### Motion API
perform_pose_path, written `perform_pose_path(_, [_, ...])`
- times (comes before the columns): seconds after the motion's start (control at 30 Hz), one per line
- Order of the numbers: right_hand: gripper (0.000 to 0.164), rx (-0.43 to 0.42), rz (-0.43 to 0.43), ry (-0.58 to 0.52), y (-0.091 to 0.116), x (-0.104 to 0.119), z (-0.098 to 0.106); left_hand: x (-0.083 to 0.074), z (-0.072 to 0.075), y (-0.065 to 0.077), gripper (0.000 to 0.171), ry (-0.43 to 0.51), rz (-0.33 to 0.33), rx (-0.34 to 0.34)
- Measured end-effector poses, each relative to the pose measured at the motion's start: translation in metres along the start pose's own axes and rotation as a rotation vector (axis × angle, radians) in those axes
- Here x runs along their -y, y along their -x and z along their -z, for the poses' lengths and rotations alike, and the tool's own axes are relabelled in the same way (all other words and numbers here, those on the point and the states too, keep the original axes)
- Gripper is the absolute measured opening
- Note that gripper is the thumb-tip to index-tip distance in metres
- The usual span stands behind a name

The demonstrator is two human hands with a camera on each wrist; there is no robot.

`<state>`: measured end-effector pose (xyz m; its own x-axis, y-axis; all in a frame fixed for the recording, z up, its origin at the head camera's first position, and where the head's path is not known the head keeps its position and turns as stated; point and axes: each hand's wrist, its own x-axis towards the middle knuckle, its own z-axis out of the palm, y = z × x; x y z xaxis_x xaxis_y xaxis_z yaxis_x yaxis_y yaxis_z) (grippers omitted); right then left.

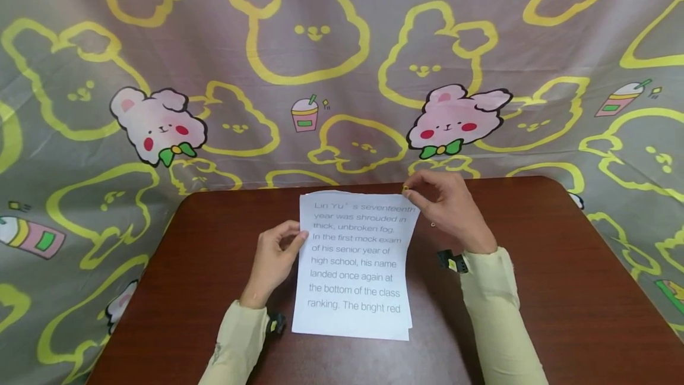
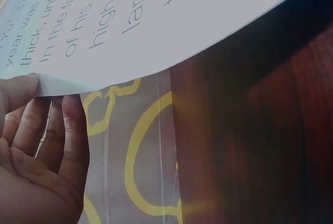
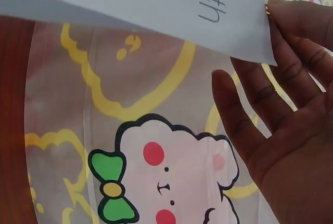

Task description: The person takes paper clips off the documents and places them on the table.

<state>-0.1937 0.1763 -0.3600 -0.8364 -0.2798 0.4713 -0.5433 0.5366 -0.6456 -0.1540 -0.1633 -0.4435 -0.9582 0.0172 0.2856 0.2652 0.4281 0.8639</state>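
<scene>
A stack of printed paper sheets is held up above the table, its text facing me and a second sheet's edge showing at the lower right. My left hand pinches the left edge, thumb in front and fingers behind, as the left wrist view shows. At the top right corner my right hand pinches a small gold paper clip between thumb and index finger. In the right wrist view the gold clip sits right at the paper's edge, mostly covered by the fingertips. The other right fingers spread loosely behind the sheets.
The dark brown wooden table extends under both arms. A tiny light loop shows just below the right hand. Behind the table hangs a grey curtain with yellow outlines and cartoon rabbits. Black wrist straps show at both sleeves.
</scene>
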Motion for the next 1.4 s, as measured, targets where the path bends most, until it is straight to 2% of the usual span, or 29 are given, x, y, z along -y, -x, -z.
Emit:
perform_pose_path(0.33, [0.01,-0.036,-0.009,0.006,0.002,-0.006,0.007,0.002,0.0,-0.001,0.009,-0.006,0.01,-0.023])
perform_pose_path(0.83, [0.008,-0.069,-0.109,0.022,0.004,-0.017,0.019,0.007,0.001,-0.002,0.009,-0.002,0.039,-0.027])
perform_pose_path(1.03, [0.009,-0.056,-0.111,0.063,0.005,-0.027,0.023,0.008,0.001,-0.003,0.009,-0.007,0.049,-0.021])
perform_pose_path(1.4, [0.008,-0.012,-0.177,0.119,0.005,-0.044,0.023,0.011,0.002,-0.004,0.009,-0.037,0.057,-0.016])
